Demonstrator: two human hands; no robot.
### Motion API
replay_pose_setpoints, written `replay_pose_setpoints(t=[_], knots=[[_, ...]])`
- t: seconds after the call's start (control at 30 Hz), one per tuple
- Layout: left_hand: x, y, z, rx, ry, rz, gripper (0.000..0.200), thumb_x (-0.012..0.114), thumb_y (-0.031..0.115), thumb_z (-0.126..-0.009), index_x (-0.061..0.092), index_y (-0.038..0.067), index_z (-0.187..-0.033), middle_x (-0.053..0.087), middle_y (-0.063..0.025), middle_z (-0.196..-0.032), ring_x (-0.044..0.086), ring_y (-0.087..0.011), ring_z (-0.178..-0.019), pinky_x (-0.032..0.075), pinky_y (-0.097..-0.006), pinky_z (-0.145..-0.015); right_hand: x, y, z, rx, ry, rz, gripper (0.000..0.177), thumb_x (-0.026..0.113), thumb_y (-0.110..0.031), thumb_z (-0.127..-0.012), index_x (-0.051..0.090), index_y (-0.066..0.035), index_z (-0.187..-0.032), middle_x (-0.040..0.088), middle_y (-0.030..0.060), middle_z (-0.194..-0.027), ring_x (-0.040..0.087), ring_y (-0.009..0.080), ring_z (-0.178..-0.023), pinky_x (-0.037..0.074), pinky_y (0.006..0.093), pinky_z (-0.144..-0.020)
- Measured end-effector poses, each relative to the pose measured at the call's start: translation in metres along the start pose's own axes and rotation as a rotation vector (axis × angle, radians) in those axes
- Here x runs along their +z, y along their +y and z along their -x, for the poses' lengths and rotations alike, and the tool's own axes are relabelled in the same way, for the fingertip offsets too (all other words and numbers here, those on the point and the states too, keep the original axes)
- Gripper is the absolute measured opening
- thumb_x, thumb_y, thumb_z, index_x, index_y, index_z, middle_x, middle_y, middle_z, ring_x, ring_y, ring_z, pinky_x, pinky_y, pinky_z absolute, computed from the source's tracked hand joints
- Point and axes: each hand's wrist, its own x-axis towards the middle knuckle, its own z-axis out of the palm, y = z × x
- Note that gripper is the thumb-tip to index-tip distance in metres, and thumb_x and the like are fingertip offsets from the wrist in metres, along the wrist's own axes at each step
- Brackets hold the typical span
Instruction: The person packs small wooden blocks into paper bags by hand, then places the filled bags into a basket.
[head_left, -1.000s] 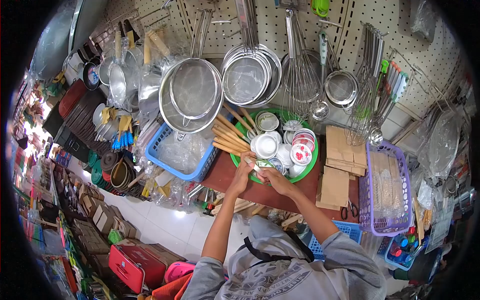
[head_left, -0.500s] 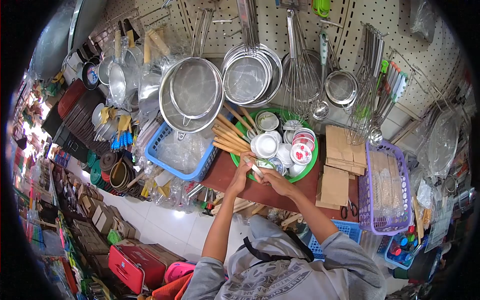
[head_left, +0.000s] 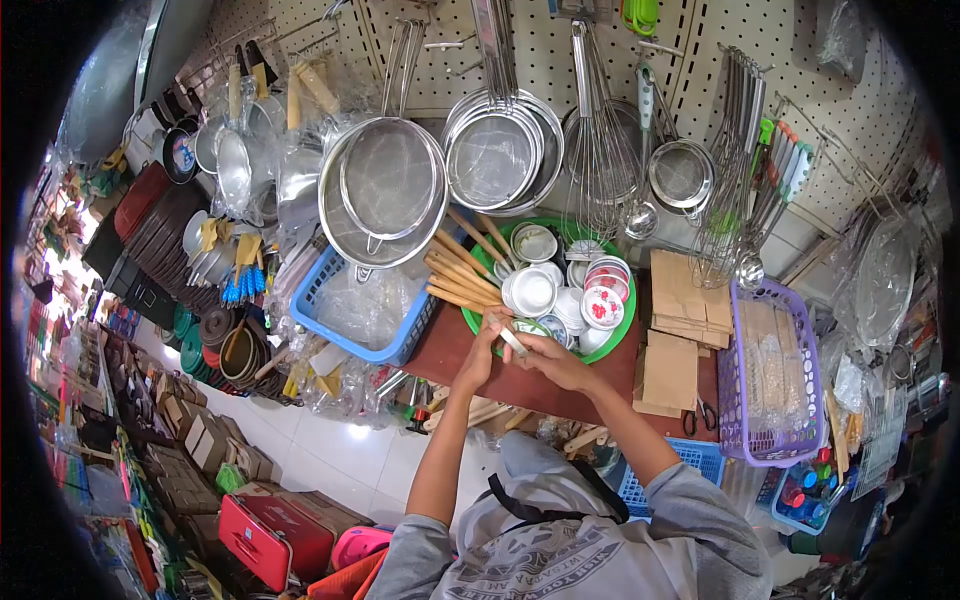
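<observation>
Both hands meet over the near rim of a green basin (head_left: 627, 330). Between them is a small white dish (head_left: 514, 343), tilted on its edge and partly hidden by fingers. My left hand (head_left: 482, 352) is closed on its left side, and my right hand (head_left: 552, 362) grips it from the right. Just beyond lie small white bowls (head_left: 532, 291), some nested, and floral dishes (head_left: 602, 307) in the basin. Several wooden handles (head_left: 462, 275) stick out over the basin's left rim, close to my left hand.
Left of the basin stands a blue basket (head_left: 375, 343) with plastic wrap. Brown cardboard pieces (head_left: 670, 370), scissors (head_left: 698, 420) and a purple basket (head_left: 735, 400) are on the right. Strainers (head_left: 385, 190) and whisks (head_left: 600, 150) hang from the pegboard above.
My right hand has shifted its fingers slightly around the dish, which stays in nearly the same place. The surroundings look the same.
</observation>
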Motion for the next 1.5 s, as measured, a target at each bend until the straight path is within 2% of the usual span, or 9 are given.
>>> replay_pose_setpoints(t=[0.1,0.2,0.3,0.5,0.6,0.8,1.0,1.2,1.5], knots=[[0.006,0.008,0.004,-0.093,0.036,0.125,0.041,0.036,0.045,-0.099,0.048,0.010,-0.118,0.048,-0.0008,-0.093,0.044,-0.0118,-0.089,0.035,-0.0264,-0.081,0.001,-0.019,0.006,-0.107,0.097,0.122,0.026,0.063,-0.017,-0.091,0.060,-0.007,-0.116,0.059,-0.0018,-0.083,0.056,0.0089,-0.079,0.045,0.0260,-0.070],[0.010,0.005,0.000,-0.059,0.064,0.162,0.037,0.034,0.042,-0.101,0.049,0.010,-0.111,0.046,0.0007,-0.089,0.041,-0.0103,-0.082,0.033,-0.0255,-0.075,-0.006,-0.049,0.012,-0.107,0.181,0.406,0.030,0.070,-0.010,-0.087,0.062,-0.008,-0.116,0.068,0.0037,-0.097,0.065,0.0115,-0.089,0.052,0.0282,-0.075],[0.004,0.005,0.001,-0.051,0.002,0.112,0.035,0.034,0.041,-0.102,0.050,0.010,-0.106,0.045,0.0018,-0.087,0.038,-0.0096,-0.077,0.032,-0.0259,-0.071,-0.015,-0.052,0.013,-0.400,0.267,0.739,0.027,0.077,-0.019,-0.083,0.069,-0.010,-0.107,0.071,0.0038,-0.093,0.068,0.0159,-0.082,0.053,0.0293,-0.069],[0.006,0.005,0.000,-0.039,-0.006,0.072,0.037,0.034,0.043,-0.102,0.051,0.009,-0.103,0.048,-0.0018,-0.087,0.040,-0.0122,-0.077,0.034,-0.0282,-0.071,-0.027,-0.074,0.018,-0.492,0.221,1.107,0.014,0.075,-0.029,-0.082,0.076,-0.018,-0.091,0.070,-0.0044,-0.080,0.067,0.0160,-0.075,0.054,0.0319,-0.063],[0.007,0.001,0.000,0.052,0.061,-0.192,0.040,0.035,0.043,-0.102,0.051,0.007,-0.106,0.050,-0.0071,-0.089,0.045,-0.0181,-0.081,0.038,-0.0316,-0.077,-0.029,-0.076,0.016,-0.601,0.189,1.177,0.011,0.073,-0.029,-0.083,0.076,-0.020,-0.089,0.070,-0.0057,-0.081,0.065,0.0137,-0.073,0.053,0.0294,-0.059],[0.003,-0.010,-0.003,0.026,0.056,-0.158,0.041,0.035,0.044,-0.101,0.051,0.006,-0.109,0.052,-0.0121,-0.096,0.049,-0.0255,-0.089,0.038,-0.0357,-0.087,-0.031,-0.071,0.011,-0.717,0.182,1.344,0.012,0.069,-0.032,-0.085,0.072,-0.021,-0.082,0.066,-0.0072,-0.076,0.062,0.0104,-0.072,0.050,0.0278,-0.055],[-0.002,-0.020,-0.006,-0.037,0.014,-0.208,0.041,0.032,0.042,-0.102,0.051,0.006,-0.108,0.055,-0.0151,-0.102,0.050,-0.0325,-0.101,0.035,-0.0401,-0.097,-0.030,-0.077,0.016,-0.689,0.119,1.522,0.009,0.073,-0.031,-0.082,0.073,-0.023,-0.086,0.064,-0.0076,-0.075,0.063,0.0094,-0.072,0.048,0.0266,-0.060],[0.001,-0.024,-0.007,-0.024,0.057,-0.216,0.047,0.030,0.045,-0.103,0.053,0.005,-0.114,0.056,-0.0144,-0.112,0.050,-0.0312,-0.108,0.028,-0.0411,-0.106,-0.031,-0.074,0.011,-0.717,0.075,1.504,0.007,0.070,-0.023,-0.081,0.066,-0.019,-0.081,0.063,-0.0048,-0.073,0.063,0.0120,-0.069,0.048,0.0272,-0.058],[-0.004,-0.029,-0.012,-0.043,-0.031,-0.225,0.046,0.029,0.044,-0.104,0.053,0.005,-0.115,0.055,-0.0137,-0.109,0.050,-0.0294,-0.103,0.029,-0.0393,-0.101,-0.025,-0.069,0.006,-0.697,0.076,1.486,0.008,0.069,-0.014,-0.073,0.062,-0.014,-0.076,0.062,-0.0018,-0.069,0.063,0.0150,-0.062,0.050,0.0297,-0.055]])
